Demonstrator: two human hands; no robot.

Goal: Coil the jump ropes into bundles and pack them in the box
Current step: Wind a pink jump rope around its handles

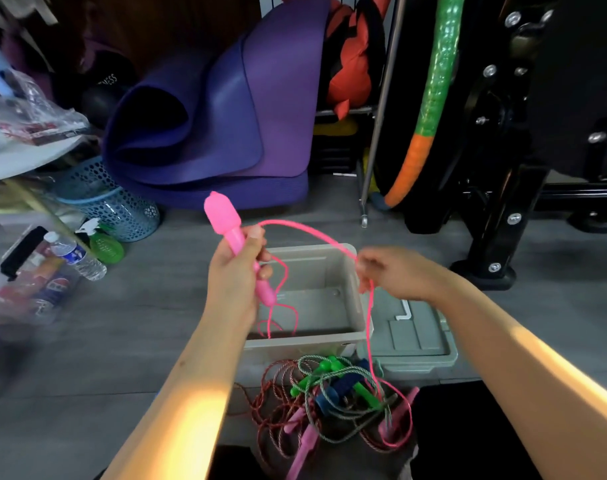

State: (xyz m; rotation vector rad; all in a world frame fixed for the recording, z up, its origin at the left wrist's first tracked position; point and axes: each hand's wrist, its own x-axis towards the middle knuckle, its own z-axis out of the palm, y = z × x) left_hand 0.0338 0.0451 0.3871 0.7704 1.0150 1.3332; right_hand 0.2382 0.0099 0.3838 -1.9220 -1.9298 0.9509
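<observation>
My left hand (238, 271) grips the pink handles (225, 220) of a pink jump rope, held upright above the open grey box (360, 306). A few loops of the pink cord (277, 306) hang from that hand into the box. The cord arcs right to my right hand (395, 271), which pinches it over the box's right rim. From there it drops to a tangled pile of jump ropes (329, 393) on the floor in front of the box, with red, grey-green and pink cords and green, blue and pink handles.
The box's grey lid (416, 337) lies on the floor to its right. Rolled purple mats (219, 126) lean behind. A blue mesh basket (111, 202), bottles and bags crowd the left. A hula hoop (430, 98) and black exercise machine (502, 168) stand at right.
</observation>
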